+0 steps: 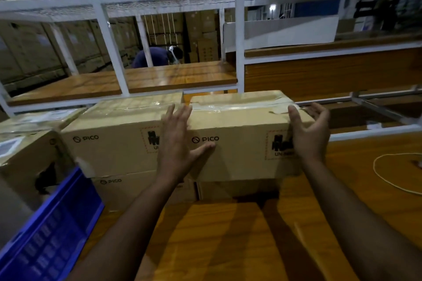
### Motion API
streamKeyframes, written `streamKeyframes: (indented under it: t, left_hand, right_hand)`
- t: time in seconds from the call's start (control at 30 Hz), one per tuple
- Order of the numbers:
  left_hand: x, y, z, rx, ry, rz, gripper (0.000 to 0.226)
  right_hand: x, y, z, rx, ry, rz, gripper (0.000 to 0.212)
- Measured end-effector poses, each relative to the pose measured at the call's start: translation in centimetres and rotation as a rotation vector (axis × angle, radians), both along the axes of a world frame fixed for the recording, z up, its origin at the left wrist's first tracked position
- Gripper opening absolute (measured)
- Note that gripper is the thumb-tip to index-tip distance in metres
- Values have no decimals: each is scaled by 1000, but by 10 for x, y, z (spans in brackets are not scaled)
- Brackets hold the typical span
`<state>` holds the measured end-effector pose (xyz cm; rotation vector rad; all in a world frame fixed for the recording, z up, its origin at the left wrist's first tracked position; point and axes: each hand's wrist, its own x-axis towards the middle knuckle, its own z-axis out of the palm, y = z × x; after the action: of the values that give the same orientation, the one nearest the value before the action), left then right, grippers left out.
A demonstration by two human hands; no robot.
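A taped cardboard box marked PICO [239, 143] sits on top of another box on the wooden table [228, 246]. My left hand [177, 141] lies flat with straight fingers over the box's left end, at the seam with the neighbouring PICO box [114, 141]. My right hand [308, 134] is at the box's right end, thumb on the top edge, fingers loosely bent beyond the corner. Whether those fingers touch the box is not clear.
More cardboard boxes [27, 157] stand at the left, with a blue plastic crate [52, 230] in front of them. A white metal frame [239, 41] with wooden shelves rises behind. A white cord [383, 175] lies at right. A person [157, 57] bends down in the background.
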<state>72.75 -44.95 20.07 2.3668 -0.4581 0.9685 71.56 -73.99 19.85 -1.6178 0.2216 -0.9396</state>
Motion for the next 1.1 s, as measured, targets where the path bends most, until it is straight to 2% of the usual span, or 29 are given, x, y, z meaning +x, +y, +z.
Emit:
streamKeyframes:
  t: [0.1,0.2,0.33,0.57,0.63,0.7,0.77,0.93,1.1]
  left_hand:
    - [16,6,0,264,-50,95,91]
    - [31,15,0,396,-19,142,89]
    - [42,19,1,468,-47,154,86]
    - [53,17,3,447,-16,128,82]
    - [56,17,5,462,-5,130,82]
    - [57,18,6,481,1,132,82]
    - [57,18,6,493,-10,128,82]
    - [62,13,5,559,-25,134,81]
    - [63,13,2,566,-26,140,82]
  right_hand:
    - [17,9,0,36,51,-27,65]
    - [37,12,2,33,86,13,54]
    - [63,6,4,21,132,93,51]
    - [85,5,7,-3,186,96,49]
    - [86,9,8,-142,178,-32,46]
    - [87,14,11,-425,149,-230,41]
    - [85,25,15,-640,109,-314,37]
    - [71,64,3,-910,32,-164,47]
    - [74,67,-3,-987,94,-134,59]
